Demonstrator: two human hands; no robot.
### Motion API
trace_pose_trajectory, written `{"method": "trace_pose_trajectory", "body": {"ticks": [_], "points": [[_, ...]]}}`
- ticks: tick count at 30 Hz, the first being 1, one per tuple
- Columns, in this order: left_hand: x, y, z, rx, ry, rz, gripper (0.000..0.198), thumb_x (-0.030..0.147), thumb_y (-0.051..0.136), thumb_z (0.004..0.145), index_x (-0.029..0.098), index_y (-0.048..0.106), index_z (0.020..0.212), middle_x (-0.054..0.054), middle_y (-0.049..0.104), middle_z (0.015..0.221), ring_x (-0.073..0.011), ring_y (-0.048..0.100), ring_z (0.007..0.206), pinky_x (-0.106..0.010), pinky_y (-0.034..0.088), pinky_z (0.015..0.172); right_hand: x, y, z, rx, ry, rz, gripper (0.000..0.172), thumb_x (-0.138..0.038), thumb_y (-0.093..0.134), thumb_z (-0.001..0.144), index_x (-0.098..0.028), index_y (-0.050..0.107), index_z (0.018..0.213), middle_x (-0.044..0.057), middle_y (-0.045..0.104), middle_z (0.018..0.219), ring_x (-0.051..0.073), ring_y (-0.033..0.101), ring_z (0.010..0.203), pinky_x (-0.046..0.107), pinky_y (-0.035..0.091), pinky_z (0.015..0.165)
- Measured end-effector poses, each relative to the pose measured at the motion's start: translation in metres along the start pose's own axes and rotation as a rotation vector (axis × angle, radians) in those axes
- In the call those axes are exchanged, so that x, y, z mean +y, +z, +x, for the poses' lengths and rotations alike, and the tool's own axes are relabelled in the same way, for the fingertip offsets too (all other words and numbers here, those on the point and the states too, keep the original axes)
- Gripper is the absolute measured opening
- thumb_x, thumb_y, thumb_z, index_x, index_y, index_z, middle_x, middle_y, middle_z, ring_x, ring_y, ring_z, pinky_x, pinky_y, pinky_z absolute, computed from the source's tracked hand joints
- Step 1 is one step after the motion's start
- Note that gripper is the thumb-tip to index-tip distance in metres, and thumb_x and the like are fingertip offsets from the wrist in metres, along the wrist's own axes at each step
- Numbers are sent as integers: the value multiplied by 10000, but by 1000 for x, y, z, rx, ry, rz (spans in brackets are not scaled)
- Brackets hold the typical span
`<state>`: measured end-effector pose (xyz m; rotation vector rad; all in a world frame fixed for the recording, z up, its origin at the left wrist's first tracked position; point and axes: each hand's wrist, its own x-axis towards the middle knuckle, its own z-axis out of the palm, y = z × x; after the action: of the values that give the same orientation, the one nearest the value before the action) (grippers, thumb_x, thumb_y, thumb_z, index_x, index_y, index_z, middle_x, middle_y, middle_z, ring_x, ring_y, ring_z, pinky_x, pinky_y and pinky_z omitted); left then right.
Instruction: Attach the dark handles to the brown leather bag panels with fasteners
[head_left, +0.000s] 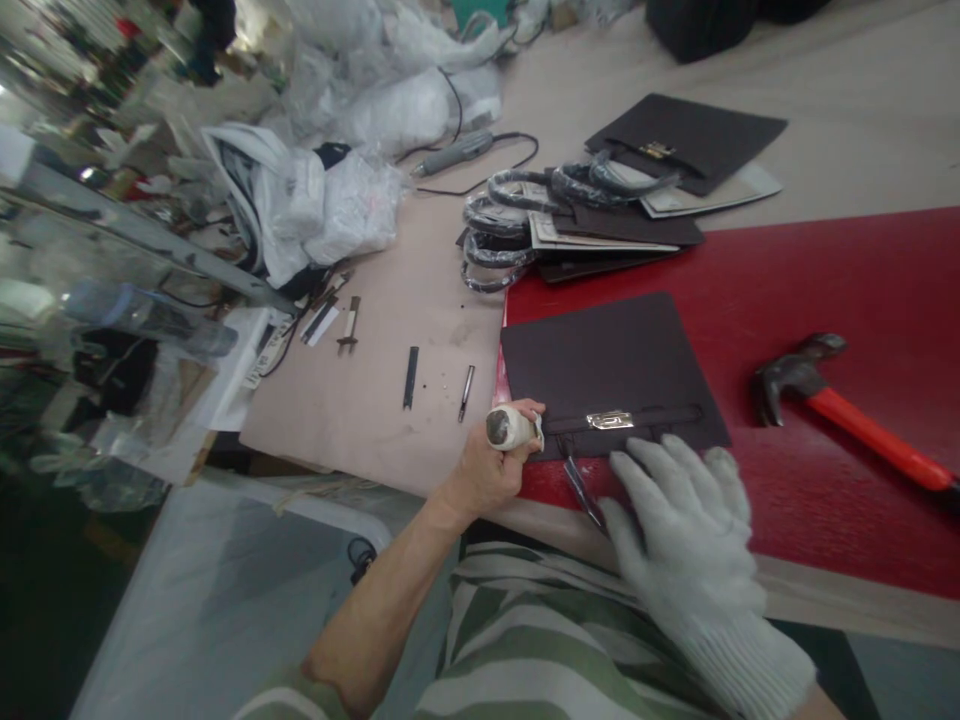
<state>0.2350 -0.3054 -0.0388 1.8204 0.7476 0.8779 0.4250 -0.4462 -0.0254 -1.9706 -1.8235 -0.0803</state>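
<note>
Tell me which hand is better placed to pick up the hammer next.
The right hand, probably: it lies nearer the hammer, fingers spread, with no grasped item visible, though its palm is hidden. The left hand is farther off and closed around a pale, dark-ended object.

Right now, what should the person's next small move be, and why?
Probably lay the gloved right hand flat on the dark panel to steady it: its fingers are spread at the panel's near edge, while the bare left hand grips a white, dark-ended object by the panel's near left corner.
</note>
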Motion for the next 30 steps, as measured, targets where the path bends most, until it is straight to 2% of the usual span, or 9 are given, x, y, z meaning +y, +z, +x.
{"method": "trace_pose_trajectory", "body": {"ticks": [4, 8, 12, 16, 18, 21, 23, 25, 30], "points": [[-2, 3, -2, 14, 0, 24, 195, 184, 628, 951, 191, 572, 1138, -141, 711, 1241, -231, 691, 1172, -412, 533, 1053, -17, -1, 0, -28, -69, 73, 298, -282, 507, 1022, -119, 712, 1163, 149, 714, 1210, 376, 593, 1197, 651, 329, 1171], [-3, -1, 0, -2, -46, -19, 204, 170, 632, 933, 191, 580, 1129, -134, 712, 1249, -239, 684, 1182, -429, 515, 1074, -23, -2, 11, -70, -99, 113, 299, -251, 513, 997, -141, 728, 1174, 122, 706, 1058, 317, 617, 1005, 580, 387, 1110], [3, -9, 7, -57, -125, -74, 190, 148, 632, 901, 191, 593, 1082, -122, 723, 1229, -230, 692, 1130, -408, 532, 1026, -25, -2, 25, -229, -143, 29, 287, -233, 560, 947, -164, 741, 1158, 111, 686, 937, 319, 615, 878, 525, 455, 934], [6, -13, 12, -70, -177, -117, 204, 142, 635, 870, 194, 603, 1065, -111, 728, 1218, -236, 689, 1130, -414, 530, 1035, -30, -3, 32, -362, -56, -117, 395, -248, 611, 907, -94, 682, 1263, 136, 691, 891, 305, 641, 753, 424, 436, 688], [6, -13, 12, -59, -178, -119, 209, 140, 636, 866, 192, 605, 1066, -113, 727, 1221, -240, 686, 1135, -422, 525, 1046, -33, -7, 32, -459, -15, -158, 381, -212, 606, 897, -77, 681, 1245, 143, 703, 854, 295, 661, 698, 397, 418, 641], [6, -11, 9, -47, -164, -106, 205, 141, 635, 871, 193, 603, 1067, -115, 726, 1217, -242, 685, 1137, -426, 520, 1054, -36, -15, 27, -572, 20, -153, 272, -141, 567, 883, -115, 719, 1108, 126, 714, 778, 290, 684, 653, 374, 415, 606], [8, -9, 3, -60, -163, -96, 208, 139, 630, 876, 195, 602, 1074, -115, 725, 1217, -247, 685, 1150, -424, 522, 1051, -36, -19, 20, -558, 29, -117, 239, -130, 543, 881, -140, 727, 1034, 109, 714, 741, 288, 687, 626, 374, 431, 594], [11, -7, -5, -84, -163, -90, 219, 138, 625, 883, 194, 602, 1093, -119, 724, 1215, -249, 691, 1143, -413, 538, 1022, -35, -21, 9, -483, 2, -72, 246, -136, 516, 885, -148, 727, 1011, 93, 712, 717, 289, 680, 597, 386, 458, 579], [20, 1, -32, -91, -137, -82, 201, 169, 634, 912, 189, 585, 1106, -134, 721, 1221, -243, 696, 1132, -400, 544, 1011, -29, -25, -37, -222, -148, 34, 318, -119, 458, 907, -104, 684, 1131, 117, 733, 809, 285, 688, 648, 432, 546, 607]]}}
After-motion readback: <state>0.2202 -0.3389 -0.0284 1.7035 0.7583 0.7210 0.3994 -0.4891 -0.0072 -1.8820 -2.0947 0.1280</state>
